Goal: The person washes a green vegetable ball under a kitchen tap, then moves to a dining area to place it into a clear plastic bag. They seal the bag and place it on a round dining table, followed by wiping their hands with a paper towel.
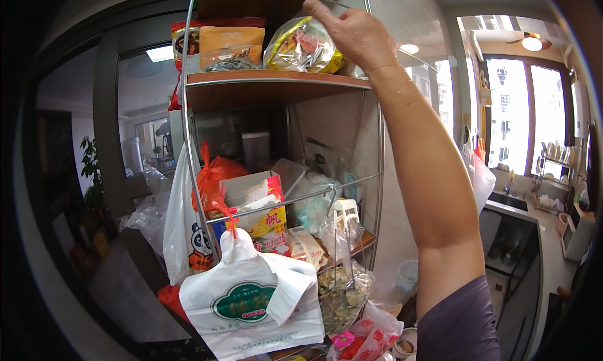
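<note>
My right hand (pixel 357 39) is raised at the upper shelf (pixel 278 76) of a metal-framed rack. Its thumb points left, and the other fingers are hidden, so I cannot tell whether they grip anything. Right beside it, overlapping in view, sits a clear and yellow plastic food bag (pixel 301 45). Further left on the same shelf stand an orange pouch (pixel 231 43) and a red-edged food packet (pixel 187 43). A small clear bag of dark dried food (pixel 231 65) lies in front of the pouch. My left hand is out of view.
A printed white plastic bag (pixel 249 304) hangs from the rack's front rail (pixel 301 198). Below the upper shelf are an open carton (pixel 264 215), a red plastic bag (pixel 221 172) and a hanging white-handled utensil (pixel 346 210). A tiled wall borders the right; a kitchen counter (pixel 551 248) lies beyond.
</note>
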Tool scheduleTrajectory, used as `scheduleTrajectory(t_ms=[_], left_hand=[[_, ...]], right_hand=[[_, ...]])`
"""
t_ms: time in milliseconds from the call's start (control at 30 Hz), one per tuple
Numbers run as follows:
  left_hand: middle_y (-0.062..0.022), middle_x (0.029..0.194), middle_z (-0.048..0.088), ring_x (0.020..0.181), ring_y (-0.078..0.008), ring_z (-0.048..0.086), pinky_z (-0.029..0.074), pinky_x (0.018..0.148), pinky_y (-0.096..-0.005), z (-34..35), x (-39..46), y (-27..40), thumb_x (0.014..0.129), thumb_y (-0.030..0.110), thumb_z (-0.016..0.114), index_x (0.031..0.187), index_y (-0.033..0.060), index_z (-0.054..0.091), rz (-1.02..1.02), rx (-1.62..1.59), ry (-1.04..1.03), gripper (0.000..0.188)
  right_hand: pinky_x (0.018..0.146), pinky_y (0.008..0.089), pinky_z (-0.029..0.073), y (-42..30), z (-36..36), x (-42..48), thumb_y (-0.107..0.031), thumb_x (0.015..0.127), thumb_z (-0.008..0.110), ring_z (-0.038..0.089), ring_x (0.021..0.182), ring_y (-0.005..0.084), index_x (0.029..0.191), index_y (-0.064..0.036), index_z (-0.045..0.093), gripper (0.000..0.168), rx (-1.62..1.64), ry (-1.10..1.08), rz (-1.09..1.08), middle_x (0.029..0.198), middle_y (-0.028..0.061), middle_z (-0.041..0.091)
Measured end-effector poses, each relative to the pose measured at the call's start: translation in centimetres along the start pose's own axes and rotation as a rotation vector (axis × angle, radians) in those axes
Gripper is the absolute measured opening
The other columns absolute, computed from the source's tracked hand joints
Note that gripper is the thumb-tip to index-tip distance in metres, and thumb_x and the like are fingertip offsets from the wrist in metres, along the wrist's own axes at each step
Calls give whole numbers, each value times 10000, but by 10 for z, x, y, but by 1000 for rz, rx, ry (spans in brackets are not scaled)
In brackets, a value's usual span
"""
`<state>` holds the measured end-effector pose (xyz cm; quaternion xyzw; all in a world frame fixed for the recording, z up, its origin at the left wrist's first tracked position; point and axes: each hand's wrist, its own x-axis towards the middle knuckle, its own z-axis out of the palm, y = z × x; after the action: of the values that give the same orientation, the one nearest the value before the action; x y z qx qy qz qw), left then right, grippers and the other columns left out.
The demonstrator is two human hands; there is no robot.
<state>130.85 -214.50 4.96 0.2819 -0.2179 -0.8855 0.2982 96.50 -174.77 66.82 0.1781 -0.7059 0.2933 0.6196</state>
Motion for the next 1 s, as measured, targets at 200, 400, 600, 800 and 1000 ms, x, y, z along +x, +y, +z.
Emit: scheduleTrajectory(t_ms=[200, 400, 600, 800, 1000], left_hand=[[-25, 1215, 723, 1157, -279, 637, 229, 1180, -629, -3, 6, 0, 1018, 606, 491, 1206, 191, 696, -25, 13, -122, 499], [-35, 1153, 725, 1115, -289, 644, 275, 1155, -629, -26, 7, -2, 1006, 637, 481, 1192, 214, 697, -66, 21, -45, 510], [-45, 1144, 729, 1099, -331, 644, 373, 1073, -620, -62, 21, 18, 987, 654, 514, 1182, 219, 702, -142, 26, -19, 513], [-53, 1124, 744, 1028, -339, 672, 406, 1037, -581, -65, 42, 70, 979, 646, 541, 1187, 198, 701, -142, 58, -3, 520], [-63, 1129, 753, 1033, -330, 689, 463, 984, -553, -51, 55, 93, 975, 625, 565, 1189, 178, 705, -147, 142, -69, 515]], right_hand=[[837, 424, 578, -38, 15, -1, -672, 722, 761, 750, 910, 317, 1067, -18, 773, 740, -182, -160, -4, 1031, 202, 767], [848, 401, 566, -26, 14, 30, -391, 708, 734, 731, 941, 358, 1045, 33, 763, 542, -77, -223, -14, 1033, 244, 750], [889, 419, 578, -13, 19, 30, -458, 789, 742, 725, 995, 359, 1208, 52, 704, 661, 51, -361, -17, 1128, 266, 728], [808, 403, 602, -30, 5, 25, -640, 846, 751, 706, 1067, 292, 1323, 35, 648, 833, -77, -507, -41, 1117, 228, 730], [920, 411, 565, -7, -12, 7, -655, 800, 762, 728, 1038, 351, 1164, 56, 723, 800, -192, 71, -114, 1094, 257, 737]])
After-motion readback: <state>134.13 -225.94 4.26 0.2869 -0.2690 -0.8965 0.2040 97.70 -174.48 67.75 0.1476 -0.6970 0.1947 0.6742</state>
